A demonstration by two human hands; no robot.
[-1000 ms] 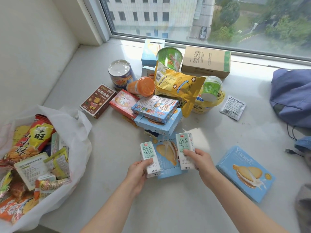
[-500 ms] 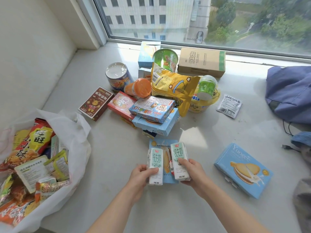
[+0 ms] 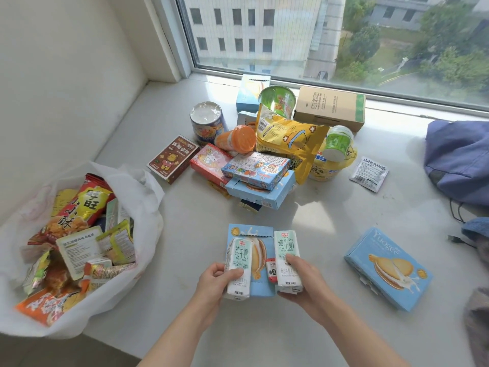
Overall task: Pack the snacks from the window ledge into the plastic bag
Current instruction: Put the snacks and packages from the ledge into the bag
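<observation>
Over the ledge [image 3: 330, 215], left hand [image 3: 211, 280], right hand [image 3: 304, 276] each gripping a milk carton [image 3: 238, 263], blue box [image 3: 258, 231] possibly touching

My left hand [image 3: 211, 282] is holding a milk carton [image 3: 239, 263] and my right hand [image 3: 301, 279] is holding a second milk carton [image 3: 287, 258]. Both are showing 纯牛奶 in green with PURE MILK beneath. At three o'clock, a blue biscuit box [image 3: 387, 268] is reading Yuogee. At nine o'clock, a red snack bag [image 3: 84, 205] inside the plastic bag [image 3: 148, 197] is showing 旺 and 小酥. At one o'clock, a white sachet [image 3: 369, 173] is carrying print too small to read.
</observation>
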